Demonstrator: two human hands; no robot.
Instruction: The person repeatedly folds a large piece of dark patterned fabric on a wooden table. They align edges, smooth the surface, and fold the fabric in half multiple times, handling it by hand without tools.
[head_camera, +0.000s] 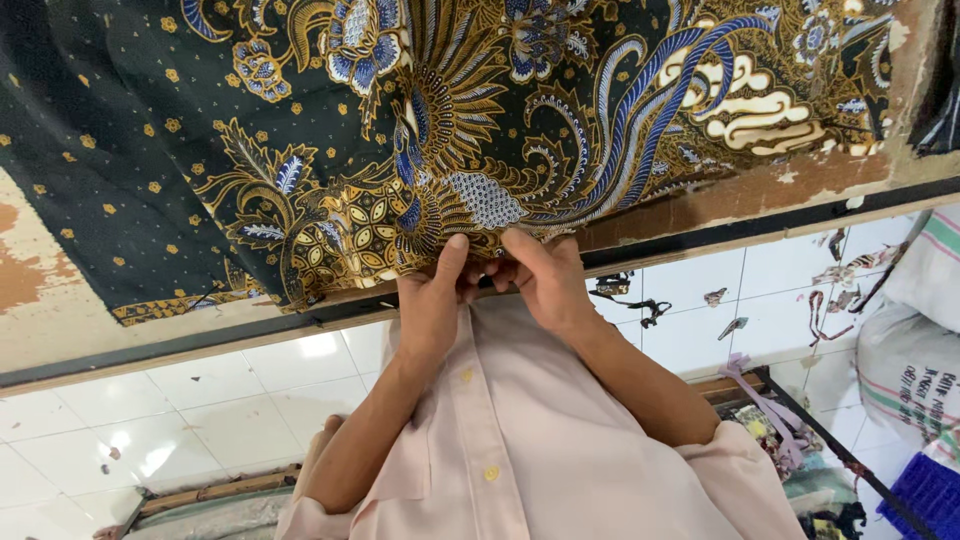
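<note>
A dark batik cloth with gold and blue bird and flower patterns lies spread over a worn wooden table. My left hand and my right hand are close together at the table's near edge. Both pinch the cloth's hem there, thumbs on top and fingers curled under. My pale pink buttoned shirt fills the bottom of the view.
White floor tiles show below the table edge, with fabric scraps scattered on them. Large woven sacks stand at the right. A rack with patterned cloth and a pink strip sits low right, beside a blue object.
</note>
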